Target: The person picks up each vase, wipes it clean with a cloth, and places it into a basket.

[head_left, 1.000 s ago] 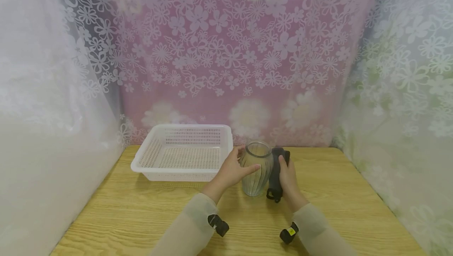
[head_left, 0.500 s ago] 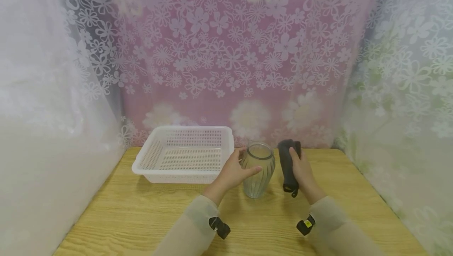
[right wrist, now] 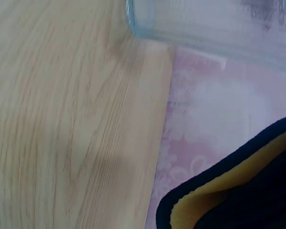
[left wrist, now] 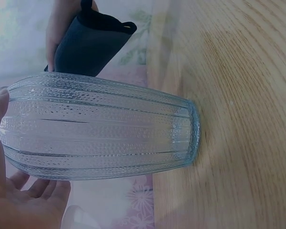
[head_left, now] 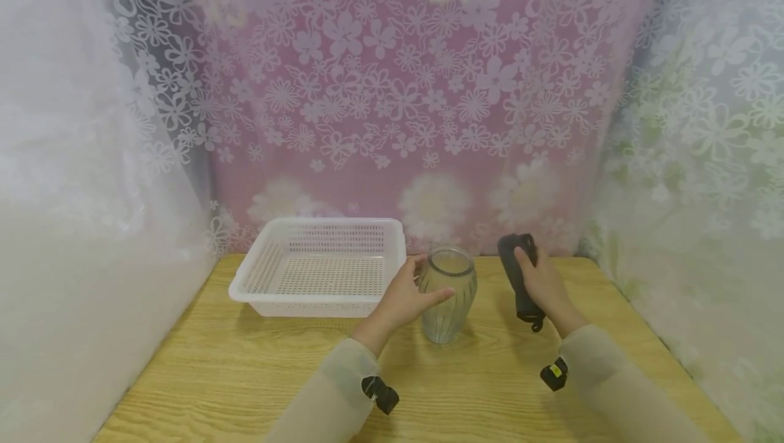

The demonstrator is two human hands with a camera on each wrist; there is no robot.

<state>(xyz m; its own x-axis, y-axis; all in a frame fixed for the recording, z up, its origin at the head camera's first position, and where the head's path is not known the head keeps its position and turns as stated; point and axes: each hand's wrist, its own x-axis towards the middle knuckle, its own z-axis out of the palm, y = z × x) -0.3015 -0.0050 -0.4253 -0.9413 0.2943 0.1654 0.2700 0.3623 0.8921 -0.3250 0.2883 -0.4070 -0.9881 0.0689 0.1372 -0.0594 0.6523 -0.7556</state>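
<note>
A clear ribbed glass vase stands upright on the wooden table. My left hand holds it from the left, thumb on the near side and fingers behind. In the left wrist view, the vase sits between thumb and fingers. To the right, my right hand grips a black soft pouch with a small cord loop at its lower end. The pouch is tilted, above the table and apart from the vase. The right wrist view shows a yellow lining at the pouch's edge; the hand is hidden there.
A white perforated plastic basket stands left of the vase, close to my left hand. Flower-patterned curtains hang behind and on both sides of the table. Each sleeve carries a small black device at the wrist.
My right hand has moved to the right with the black pouch, away from the vase's side, and the pouch now leans more. The left hand and the vase have stayed in place.
</note>
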